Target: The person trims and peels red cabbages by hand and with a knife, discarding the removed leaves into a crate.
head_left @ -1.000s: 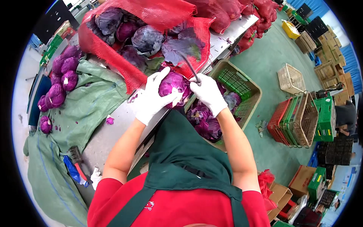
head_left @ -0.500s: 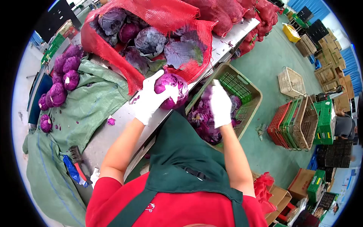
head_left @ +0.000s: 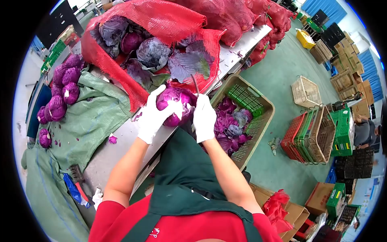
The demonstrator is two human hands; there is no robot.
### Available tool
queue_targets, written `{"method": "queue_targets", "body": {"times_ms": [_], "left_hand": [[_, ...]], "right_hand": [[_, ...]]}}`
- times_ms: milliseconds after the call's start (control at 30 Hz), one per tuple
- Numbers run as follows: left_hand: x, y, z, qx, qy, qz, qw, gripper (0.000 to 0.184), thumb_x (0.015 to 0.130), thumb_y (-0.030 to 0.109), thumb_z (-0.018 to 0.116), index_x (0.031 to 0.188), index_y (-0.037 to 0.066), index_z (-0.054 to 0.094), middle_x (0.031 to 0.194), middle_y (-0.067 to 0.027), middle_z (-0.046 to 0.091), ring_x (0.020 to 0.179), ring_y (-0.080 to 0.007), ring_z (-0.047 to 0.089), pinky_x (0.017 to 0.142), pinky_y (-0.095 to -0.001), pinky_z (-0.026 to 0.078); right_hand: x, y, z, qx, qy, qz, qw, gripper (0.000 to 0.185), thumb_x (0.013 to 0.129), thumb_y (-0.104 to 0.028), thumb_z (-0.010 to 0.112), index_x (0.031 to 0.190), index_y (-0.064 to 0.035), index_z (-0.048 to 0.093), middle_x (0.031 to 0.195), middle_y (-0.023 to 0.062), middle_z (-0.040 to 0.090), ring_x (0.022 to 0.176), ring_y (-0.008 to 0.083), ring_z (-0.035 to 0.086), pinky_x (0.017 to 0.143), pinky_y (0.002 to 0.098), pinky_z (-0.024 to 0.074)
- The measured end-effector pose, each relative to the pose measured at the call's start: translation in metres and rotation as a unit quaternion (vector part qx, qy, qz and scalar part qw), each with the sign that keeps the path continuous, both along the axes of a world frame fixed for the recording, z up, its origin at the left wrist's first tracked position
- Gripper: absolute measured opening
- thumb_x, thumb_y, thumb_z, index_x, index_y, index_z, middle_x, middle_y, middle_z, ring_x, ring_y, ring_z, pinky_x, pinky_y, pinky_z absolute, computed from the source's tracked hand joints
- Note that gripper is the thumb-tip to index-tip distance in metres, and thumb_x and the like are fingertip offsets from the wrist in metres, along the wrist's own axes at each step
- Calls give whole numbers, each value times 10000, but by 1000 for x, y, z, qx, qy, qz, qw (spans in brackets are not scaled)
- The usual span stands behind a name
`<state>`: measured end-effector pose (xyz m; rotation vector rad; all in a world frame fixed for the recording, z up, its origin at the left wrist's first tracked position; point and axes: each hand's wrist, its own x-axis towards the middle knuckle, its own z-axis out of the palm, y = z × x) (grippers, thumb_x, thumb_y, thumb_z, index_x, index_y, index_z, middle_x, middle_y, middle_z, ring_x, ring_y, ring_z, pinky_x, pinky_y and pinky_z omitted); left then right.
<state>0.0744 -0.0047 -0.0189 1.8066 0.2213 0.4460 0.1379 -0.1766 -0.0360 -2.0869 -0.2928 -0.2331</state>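
My left hand (head_left: 154, 117), in a white glove, is closed around a trimmed red cabbage (head_left: 177, 101) at the table's edge. Against the cabbage's right side is my gloved right hand (head_left: 204, 118), its fingers wrapped around a knife (head_left: 195, 82); a thin dark blade sticks up past the fingers and the handle is hidden. Behind the cabbage lies an open red mesh sack (head_left: 139, 90) with untrimmed red cabbages (head_left: 153, 53) and loose outer leaves (head_left: 187, 65) in it. Right of my right hand, a plastic crate (head_left: 264, 123) contains stripped cabbage leaves (head_left: 231, 125).
Trimmed cabbages (head_left: 56, 108) sit on a green woven sheet (head_left: 96, 97) at left. A red-handled tool (head_left: 80, 181) lies near the table's front. Full red sacks (head_left: 225, 18) stand behind. Stacked crates (head_left: 308, 135) and a cardboard box (head_left: 296, 213) are on the right.
My right hand has come left from over the crate to the cabbage's right side, showing the leaves in the crate. My left hand still grips the cabbage. The view has shifted slightly.
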Motion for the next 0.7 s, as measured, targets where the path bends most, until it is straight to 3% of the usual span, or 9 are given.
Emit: {"method": "queue_targets", "body": {"times_ms": [33, 133, 200, 233, 267, 333, 433, 533, 700], "left_hand": [[-4, 1, 3, -6, -3, -19, 1000, 771, 764, 233, 812, 1424, 50, 458, 1406, -158, 505, 1268, -278, 524, 1092, -379, 408], [-18, 9, 1, 2, -22, -58, 998, 821, 738, 196, 804, 1441, 22, 417, 1434, -152, 475, 1333, -258, 454, 1136, -381, 347], [-25, 18, 5, -37, 17, -72, 997, 865, 728, 212, 812, 1460, 29, 390, 1445, -164, 457, 1348, -271, 437, 1144, -386, 336], [-27, 25, 0, -18, 19, -86, 996, 889, 724, 228, 820, 1469, 31, 377, 1451, -165, 445, 1346, -278, 438, 1145, -390, 336], [-24, 33, -4, 3, 23, -102, 995, 913, 720, 244, 828, 1477, 33, 364, 1458, -166, 432, 1345, -285, 438, 1146, -395, 336], [-25, 23, 23, 97, 76, -62, 990, 914, 709, 304, 849, 1474, 91, 397, 1331, -170, 460, 1272, -306, 460, 1118, -413, 357], [-26, 1, 31, 239, 114, 21, 964, 891, 697, 353, 867, 1434, 69, 455, 1262, -183, 474, 1200, -317, 493, 1060, -416, 398], [-22, -11, 0, 183, -2, 75, 980, 891, 707, 331, 880, 1359, -34, 395, 1297, -196, 475, 1222, -274, 504, 1055, -395, 414], [-26, -17, 3, 124, 50, 90, 987, 893, 687, 384, 879, 1323, -34, 411, 1262, -224, 508, 1181, -305, 534, 1021, -415, 442]], "right_hand": [[13, -7, -14, -123, -56, -13, 991, 218, 1015, -214, 424, 1078, -96, 595, 1035, 166, 656, 857, 391, 650, 718, 456, 524], [50, -47, -58, -184, -98, -66, 976, 240, 1004, -228, 408, 1100, -90, 579, 1018, 183, 641, 884, 391, 649, 730, 485, 518], [59, -85, -51, -203, -1, -98, 974, 272, 1003, -231, 420, 1177, -89, 573, 1030, 174, 669, 901, 386, 657, 753, 483, 524], [57, -97, -41, -111, 102, -111, 982, 403, 994, -274, 454, 1362, -114, 493, 1048, 187, 688, 911, 390, 663, 780, 471, 530], [42, -94, 1, -192, 176, -109, 959, 570, 979, -299, 503, 1506, -155, 341, 1058, 209, 692, 877, 390, 674, 784, 463, 536], [20, -76, -3, -145, -86, -100, 981, 646, 971, -287, 520, 1550, -177, 255, 1025, 231, 689, 826, 387, 682, 777, 465, 538], [-20, -41, 47, 40, 206, 85, 974, 551, 999, -314, 503, 1506, -149, 363, 929, 205, 707, 833, 410, 679, 767, 466, 534], [-38, -14, 38, -9, 122, 97, 988, 509, 1019, -383, 471, 1469, -148, 432, 931, 246, 688, 795, 426, 669, 723, 490, 529], [-21, -14, 22, -45, 38, 116, 992, 417, 1028, -339, 435, 1357, -112, 558, 988, 225, 684, 839, 415, 664, 715, 486, 525]]}}
